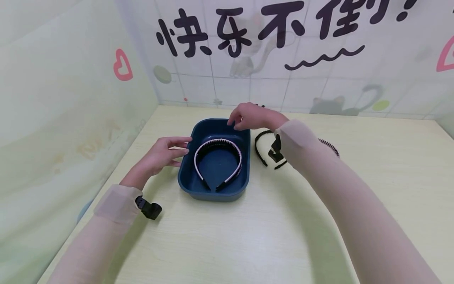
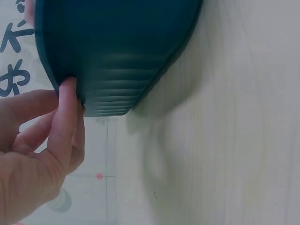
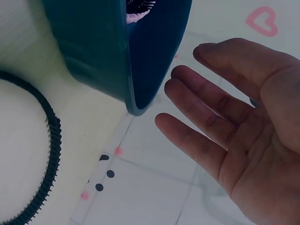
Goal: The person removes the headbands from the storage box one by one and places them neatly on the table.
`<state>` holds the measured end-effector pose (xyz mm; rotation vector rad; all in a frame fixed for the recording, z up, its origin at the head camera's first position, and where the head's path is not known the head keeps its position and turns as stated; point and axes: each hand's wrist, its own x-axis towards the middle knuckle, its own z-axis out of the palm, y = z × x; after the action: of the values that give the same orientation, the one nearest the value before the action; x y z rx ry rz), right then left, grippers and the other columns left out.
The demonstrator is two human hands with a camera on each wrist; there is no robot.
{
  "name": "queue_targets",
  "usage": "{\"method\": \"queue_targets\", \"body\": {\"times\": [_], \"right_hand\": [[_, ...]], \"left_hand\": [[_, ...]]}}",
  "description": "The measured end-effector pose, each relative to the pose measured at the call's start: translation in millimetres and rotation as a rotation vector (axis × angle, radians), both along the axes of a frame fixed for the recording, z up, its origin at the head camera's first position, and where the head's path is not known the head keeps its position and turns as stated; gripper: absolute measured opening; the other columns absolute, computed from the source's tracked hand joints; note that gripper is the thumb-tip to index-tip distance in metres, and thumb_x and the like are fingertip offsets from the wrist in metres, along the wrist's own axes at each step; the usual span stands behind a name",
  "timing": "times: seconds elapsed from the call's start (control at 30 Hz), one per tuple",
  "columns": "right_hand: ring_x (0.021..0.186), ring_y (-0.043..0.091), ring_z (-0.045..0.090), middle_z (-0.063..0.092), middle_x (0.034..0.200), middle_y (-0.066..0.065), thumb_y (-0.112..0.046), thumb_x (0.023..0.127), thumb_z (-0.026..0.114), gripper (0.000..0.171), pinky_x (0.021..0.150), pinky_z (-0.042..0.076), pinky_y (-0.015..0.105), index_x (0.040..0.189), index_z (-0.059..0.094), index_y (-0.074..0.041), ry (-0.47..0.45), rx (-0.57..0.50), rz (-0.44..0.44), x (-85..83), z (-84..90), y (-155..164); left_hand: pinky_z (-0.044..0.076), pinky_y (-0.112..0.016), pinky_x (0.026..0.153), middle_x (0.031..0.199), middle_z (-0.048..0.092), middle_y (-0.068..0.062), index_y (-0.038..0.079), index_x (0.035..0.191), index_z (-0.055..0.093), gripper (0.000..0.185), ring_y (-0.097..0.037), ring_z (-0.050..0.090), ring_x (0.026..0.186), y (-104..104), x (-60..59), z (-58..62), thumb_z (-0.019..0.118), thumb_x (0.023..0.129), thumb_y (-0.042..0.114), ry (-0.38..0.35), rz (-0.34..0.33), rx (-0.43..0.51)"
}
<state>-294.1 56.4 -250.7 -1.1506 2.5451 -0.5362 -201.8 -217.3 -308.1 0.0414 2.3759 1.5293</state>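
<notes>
Head view: dark blue plastic bin centre frame on the desk, pink headband inside. Left hand relaxed, fingertips touching bin's left rim. Right hand open above far rim, holding nothing. Black toothed headband just right of bin.

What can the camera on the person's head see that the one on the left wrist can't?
Only the head view shows the pink headband lying inside the blue tub, the black headband on the table beside it, and the right hand above the tub's far rim.

Only the left wrist view shows, close up, the ribbed outside of the tub's corner, with a fingertip touching it.

Both show the left hand, the tub, the table and the lettered wall.
</notes>
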Motion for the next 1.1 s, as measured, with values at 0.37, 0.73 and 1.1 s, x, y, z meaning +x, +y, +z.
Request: {"method": "queue_targets", "body": {"times": [0.37, 0.73, 1.1], "right_hand": [[0.061, 0.013, 0.044, 0.051, 0.066, 0.001, -0.004, 0.086, 0.054, 0.029, 0.072, 0.038, 0.029, 0.113, 0.064, -0.002, 0.009, -0.001, 0.024, 1.1, -2.8, -14], [0.085, 0.017, 0.056, 0.064, 0.101, 0.01, -0.002, 0.086, 0.055, 0.029, 0.077, 0.045, 0.029, 0.114, 0.064, -0.001, -0.021, 0.028, 0.052, 1.5, -4.2, -33], [0.092, 0.017, 0.057, 0.062, 0.111, 0.012, -0.007, 0.088, 0.057, 0.029, 0.084, 0.045, 0.029, 0.116, 0.063, -0.003, -0.049, 0.084, 0.065, 2.5, -7.2, -52]], "left_hand": [[0.054, -0.031, 0.068, 0.131, 0.042, -0.016, 0.007, 0.137, 0.043, 0.046, -0.03, 0.047, 0.113, 2, -0.1, 2.2, 0.054, 0.092, 0.006, 0.001, -0.001, -0.004], [0.054, -0.031, 0.068, 0.131, 0.043, -0.015, 0.008, 0.137, 0.044, 0.046, -0.03, 0.047, 0.114, 1, -1.3, 1.1, 0.054, 0.092, 0.006, -0.008, 0.004, -0.001], [0.054, -0.029, 0.068, 0.131, 0.042, -0.017, 0.007, 0.137, 0.043, 0.046, -0.031, 0.046, 0.114, 1, 1.2, 2.2, 0.054, 0.092, 0.007, -0.008, 0.0, 0.007]]}}
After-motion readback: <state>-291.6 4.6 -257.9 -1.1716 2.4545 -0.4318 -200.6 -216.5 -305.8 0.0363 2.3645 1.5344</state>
